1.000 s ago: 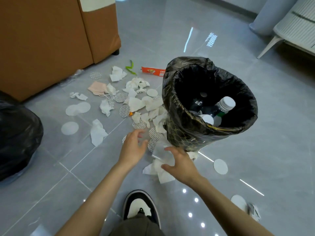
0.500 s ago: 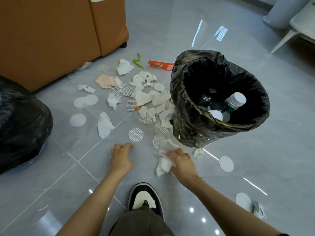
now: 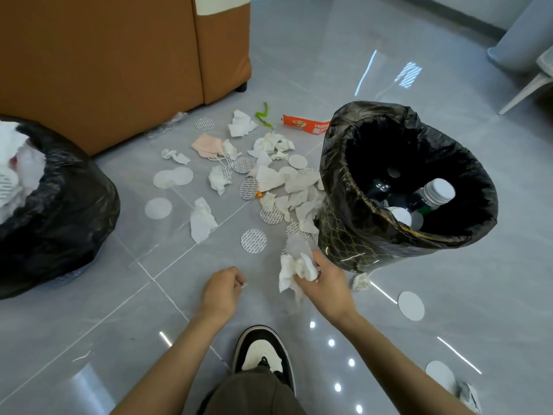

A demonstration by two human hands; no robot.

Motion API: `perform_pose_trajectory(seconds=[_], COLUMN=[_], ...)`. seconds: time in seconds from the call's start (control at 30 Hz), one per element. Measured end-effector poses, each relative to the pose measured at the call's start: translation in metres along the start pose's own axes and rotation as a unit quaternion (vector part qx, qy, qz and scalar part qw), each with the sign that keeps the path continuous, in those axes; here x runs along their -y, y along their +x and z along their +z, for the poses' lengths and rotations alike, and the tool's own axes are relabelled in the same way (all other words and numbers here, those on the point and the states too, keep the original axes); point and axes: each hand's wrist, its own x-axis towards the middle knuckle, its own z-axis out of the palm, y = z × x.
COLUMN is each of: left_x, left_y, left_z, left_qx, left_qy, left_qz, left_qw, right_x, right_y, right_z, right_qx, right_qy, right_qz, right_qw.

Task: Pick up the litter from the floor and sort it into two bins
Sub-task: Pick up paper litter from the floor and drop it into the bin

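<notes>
- Head view, right hand (image 3: 324,284): fingers curled tightly round a crumpled tissue wad (image 3: 294,269). The wad protrudes from the left side of the fist, above the floor and just beside the near wall of the right bin (image 3: 344,232).
- Head view, left hand (image 3: 221,292): fingers curled inward. A small white scrap (image 3: 244,285) sits pinched at the fingertips, close to the floor.
- Right bin: black-lined, containing a capped bottle (image 3: 434,193).
- Left bin (image 3: 65,205): black bag at the left edge, holding white tissue.
- Remaining litter lies beyond both hands: a patterned disc (image 3: 253,240), a loose tissue (image 3: 202,220), a pink mask (image 3: 208,144) and, farthest away, an orange packet (image 3: 305,124).
</notes>
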Motion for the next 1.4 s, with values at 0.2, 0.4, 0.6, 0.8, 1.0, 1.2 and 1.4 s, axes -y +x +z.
perform_pose_trajectory(seconds=[0.2,0.4,0.6,0.8,1.0,1.2,1.4], left_x=[0.000,-0.021,-0.031,-0.014,0.031,0.086,0.118], left_y=[0.000,-0.001,-0.011,-0.045,-0.077,-0.097,-0.102], left_z=[-0.027,-0.094,-0.176,-0.245,-0.294,-0.324,-0.333], left_qx=[-0.058,-0.184,-0.290,-0.404,-0.471,-0.507,-0.472], left_qy=[-0.053,-0.154,-0.179,-0.180,-0.155,-0.128,-0.088], left_qz=[-0.012,-0.011,0.017,0.021,-0.031,-0.093,-0.150], left_qw=[0.997,0.971,0.940,0.897,0.868,0.847,0.864], right_x=[0.051,0.103,0.172,0.246,0.307,0.359,0.369], right_y=[0.010,0.025,0.037,0.035,0.028,0.018,0.024], right_z=[-0.002,0.013,0.035,0.055,0.101,0.165,0.226], right_qx=[0.001,0.011,0.028,0.037,0.061,0.066,0.117], right_qy=[0.155,0.248,0.257,0.233,0.175,0.048,-0.183], right_qz=[0.003,-0.014,-0.087,-0.196,-0.297,-0.417,-0.495], right_qw=[0.988,0.969,0.962,0.952,0.937,0.905,0.841])
